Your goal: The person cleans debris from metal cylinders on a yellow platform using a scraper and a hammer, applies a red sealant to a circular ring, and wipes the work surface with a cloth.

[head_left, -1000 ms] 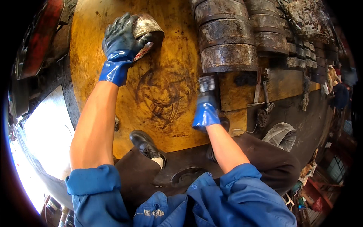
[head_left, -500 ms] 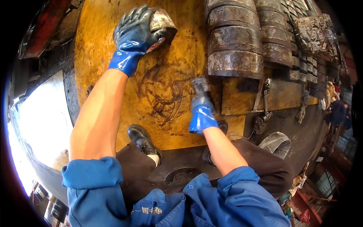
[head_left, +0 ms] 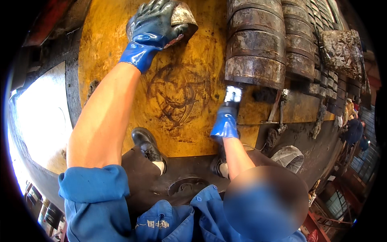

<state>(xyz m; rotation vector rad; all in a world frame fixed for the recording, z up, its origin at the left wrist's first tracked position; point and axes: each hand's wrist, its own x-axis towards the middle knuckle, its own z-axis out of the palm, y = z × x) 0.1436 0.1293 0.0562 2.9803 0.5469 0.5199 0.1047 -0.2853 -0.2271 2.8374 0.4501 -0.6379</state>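
Note:
My left hand (head_left: 151, 25), in a blue rubber glove darkened with grime, grips a curved metal half-ring (head_left: 184, 17) near the far edge of the view. Its thumb wraps the near side and its fingers lie across the top left. My right hand (head_left: 225, 123), gloved alike, is closed on a small flat rectangular tool (head_left: 233, 94) that catches bright light; motion blur hides its exact kind. The tool's far end is close to the near end of a row of rusty half-rings (head_left: 254, 69). Both hands are over a stained yellow plate (head_left: 177, 139).
More half-rings (head_left: 299, 44) stand in rows at the right, with a scuffed metal piece (head_left: 342, 52) on top. A hammer-like tool (head_left: 281, 109) lies by them. A pale crumpled bag (head_left: 288, 158) is near my right knee. A person (head_left: 353, 131) is at far right.
My right hand has moved slightly right, and its tool has turned from dark to brightly reflecting. My left hand and its half-ring appear a little farther up and right in the view.

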